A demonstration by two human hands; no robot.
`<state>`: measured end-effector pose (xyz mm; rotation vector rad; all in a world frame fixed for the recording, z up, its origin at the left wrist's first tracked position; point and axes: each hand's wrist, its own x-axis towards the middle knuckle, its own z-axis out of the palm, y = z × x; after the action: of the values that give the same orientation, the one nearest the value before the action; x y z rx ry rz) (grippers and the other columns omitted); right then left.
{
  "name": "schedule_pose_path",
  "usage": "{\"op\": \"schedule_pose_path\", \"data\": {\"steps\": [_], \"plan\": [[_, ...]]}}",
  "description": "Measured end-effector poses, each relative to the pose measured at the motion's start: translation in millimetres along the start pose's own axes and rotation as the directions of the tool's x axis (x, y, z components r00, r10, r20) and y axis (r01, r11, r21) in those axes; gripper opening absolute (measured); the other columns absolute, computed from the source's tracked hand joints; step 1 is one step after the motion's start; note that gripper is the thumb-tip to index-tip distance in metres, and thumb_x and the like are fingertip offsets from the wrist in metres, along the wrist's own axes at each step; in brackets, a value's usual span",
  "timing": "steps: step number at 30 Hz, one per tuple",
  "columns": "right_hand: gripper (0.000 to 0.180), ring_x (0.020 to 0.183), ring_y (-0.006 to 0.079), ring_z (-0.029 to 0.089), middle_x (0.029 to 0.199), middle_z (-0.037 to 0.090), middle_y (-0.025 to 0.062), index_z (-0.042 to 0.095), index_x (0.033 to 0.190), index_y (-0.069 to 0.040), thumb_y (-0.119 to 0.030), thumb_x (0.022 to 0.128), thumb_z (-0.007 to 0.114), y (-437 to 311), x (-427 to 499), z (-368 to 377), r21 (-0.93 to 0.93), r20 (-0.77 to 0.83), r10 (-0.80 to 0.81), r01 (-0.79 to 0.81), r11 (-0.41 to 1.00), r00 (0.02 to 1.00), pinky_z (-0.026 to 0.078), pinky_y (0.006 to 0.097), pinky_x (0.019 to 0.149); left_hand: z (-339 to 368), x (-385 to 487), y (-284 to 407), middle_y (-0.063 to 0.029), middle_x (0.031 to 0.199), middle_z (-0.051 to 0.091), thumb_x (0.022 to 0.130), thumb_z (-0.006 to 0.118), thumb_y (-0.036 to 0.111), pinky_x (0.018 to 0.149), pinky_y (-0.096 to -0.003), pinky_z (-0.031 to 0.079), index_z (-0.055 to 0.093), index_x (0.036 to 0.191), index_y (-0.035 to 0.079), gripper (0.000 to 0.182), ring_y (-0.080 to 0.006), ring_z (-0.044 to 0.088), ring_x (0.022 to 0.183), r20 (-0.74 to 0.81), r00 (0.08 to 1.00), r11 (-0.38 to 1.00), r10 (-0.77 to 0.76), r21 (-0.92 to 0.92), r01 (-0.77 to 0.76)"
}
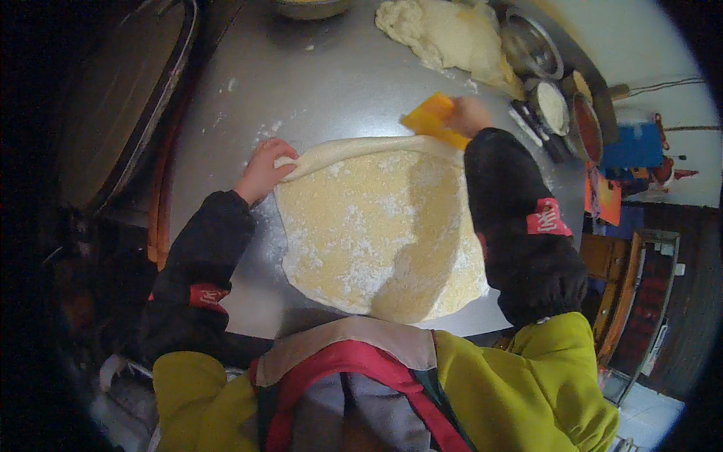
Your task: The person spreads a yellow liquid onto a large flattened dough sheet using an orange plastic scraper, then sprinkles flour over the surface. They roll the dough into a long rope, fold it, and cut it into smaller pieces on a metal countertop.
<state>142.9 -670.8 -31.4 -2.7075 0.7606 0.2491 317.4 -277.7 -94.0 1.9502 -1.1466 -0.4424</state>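
A wide, flour-dusted sheet of dough [361, 226] lies on the metal worktop in front of me. Its far edge is folded or rolled over into a narrow band. My left hand [268, 169] pinches the left end of that band between thumb and fingers. An orange dough scraper [430, 116] is in my right hand [470, 116], its lower part at the right end of the far edge. The fingertips of my right hand are partly hidden and slightly blurred.
A larger mass of dough [452, 34] lies at the far right, beside a metal bowl [531, 44], a bowl of white powder [552, 107] and a bowl with reddish contents [587, 127]. Dark-handled tools [536, 130] lie nearby. Another bowl [313, 10] stands at the far edge.
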Motion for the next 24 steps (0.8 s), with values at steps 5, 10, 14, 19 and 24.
{"op": "schedule_pose_path", "data": {"steps": [5, 10, 14, 19, 24], "plan": [[0.022, 0.086, 0.0331, 0.062, 0.089, 0.065, 0.0151, 0.067, 0.09, -0.011, -0.019, 0.073, 0.058, -117, -6, 26, -0.098, -0.01, -0.095, 0.094, 0.991, 0.995, 0.05, 0.0424, 0.076, 5, -27, 9, -0.0084, 0.093, 0.053, 0.07, 0.065, 0.006, 0.084, -0.0361, 0.041, 0.06, 0.086, 0.007, 0.017, -0.0283, 0.049, 0.095, -0.037, 0.994, 0.986, 0.101, 0.134, -0.095], [0.022, 0.082, 0.0337, 0.062, 0.082, 0.065, 0.0147, 0.063, 0.089, -0.01, -0.019, 0.069, 0.063, -189, -38, 36, -0.148, 0.045, -0.292, 0.295, 0.944, 0.955, 0.05, 0.0438, 0.071, 2, -74, 21, -0.0068, 0.097, 0.054, 0.069, 0.064, 0.008, 0.09, -0.0379, 0.04, 0.062, 0.091, 0.011, 0.022, -0.0268, 0.049, 0.099, 0.098, 0.972, 0.923, 0.212, 0.307, -0.232], [0.028, 0.08, 0.0362, 0.062, 0.085, 0.065, 0.0179, 0.063, 0.096, -0.008, -0.018, 0.071, 0.064, -213, -5, 14, 0.017, -0.075, -0.357, 0.359, 0.933, 0.931, 0.049, 0.047, 0.071, -5, -107, 24, -0.0059, 0.104, 0.055, 0.07, 0.065, 0.009, 0.095, -0.039, 0.038, 0.062, 0.1, 0.013, 0.03, -0.0271, 0.049, 0.104, 0.105, 0.96, 0.908, 0.26, 0.311, -0.28], [0.024, 0.084, 0.0323, 0.062, 0.086, 0.065, 0.0138, 0.065, 0.094, -0.011, -0.018, 0.071, 0.064, -264, 44, 29, -0.223, -0.057, -0.419, 0.398, 0.89, 0.906, 0.049, 0.0431, 0.072, -7, -127, 24, -0.0082, 0.115, 0.053, 0.073, 0.065, 0.01, 0.097, -0.0383, 0.037, 0.059, 0.113, 0.012, 0.04, -0.0274, 0.048, 0.109, 0.06, 0.965, 0.916, 0.257, 0.304, -0.263], [0.021, 0.082, 0.0323, 0.062, 0.083, 0.065, 0.0124, 0.064, 0.092, -0.014, -0.019, 0.071, 0.062, -281, -11, 59, -0.196, 0.175, -0.554, 0.58, 0.79, 0.814, 0.049, 0.0428, 0.071, -16, -133, 15, -0.0125, 0.126, 0.046, 0.081, 0.06, 0.009, 0.1, -0.0375, 0.034, 0.052, 0.122, 0.007, 0.042, -0.0307, 0.046, 0.112, -0.342, 0.913, 0.974, -0.222, -0.042, 0.221]]}}
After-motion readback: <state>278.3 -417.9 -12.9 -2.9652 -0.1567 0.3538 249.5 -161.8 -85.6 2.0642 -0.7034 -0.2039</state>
